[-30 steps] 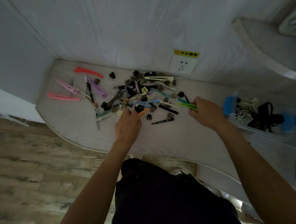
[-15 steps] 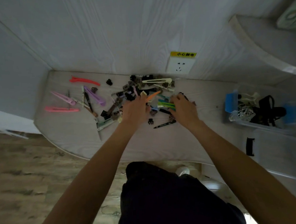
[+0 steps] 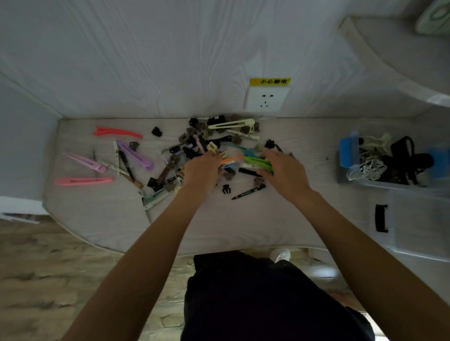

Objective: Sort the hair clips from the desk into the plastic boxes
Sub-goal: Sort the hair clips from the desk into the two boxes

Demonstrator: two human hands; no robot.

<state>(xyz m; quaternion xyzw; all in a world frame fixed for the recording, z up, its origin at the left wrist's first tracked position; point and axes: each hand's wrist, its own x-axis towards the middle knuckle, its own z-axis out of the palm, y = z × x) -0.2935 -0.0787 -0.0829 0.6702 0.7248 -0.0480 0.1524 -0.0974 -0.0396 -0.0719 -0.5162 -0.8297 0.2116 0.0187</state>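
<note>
A pile of hair clips (image 3: 216, 141) in many colours lies on the pale desk (image 3: 115, 220) near the back wall. My left hand (image 3: 201, 172) is in the pile and holds an orange clip (image 3: 232, 159) that points right. My right hand (image 3: 285, 170) grips a bunch of green clips (image 3: 255, 161) whose tips meet the orange one. Long pink clips (image 3: 83, 180), a red clip (image 3: 117, 131) and a purple clip (image 3: 135, 154) lie spread to the left. A clear plastic box (image 3: 357, 179) with blue latches on the right holds white and black clips.
A second clear box (image 3: 430, 225) with black latches sits nearer me on the right. A wall socket (image 3: 265, 101) with a yellow label is behind the pile. A small black claw clip (image 3: 226, 189) and a black flat clip (image 3: 248, 192) lie in front of my hands.
Both hands have moved forward into the pile and closer together. The orange clip in my left hand now meets the green clips in my right.
</note>
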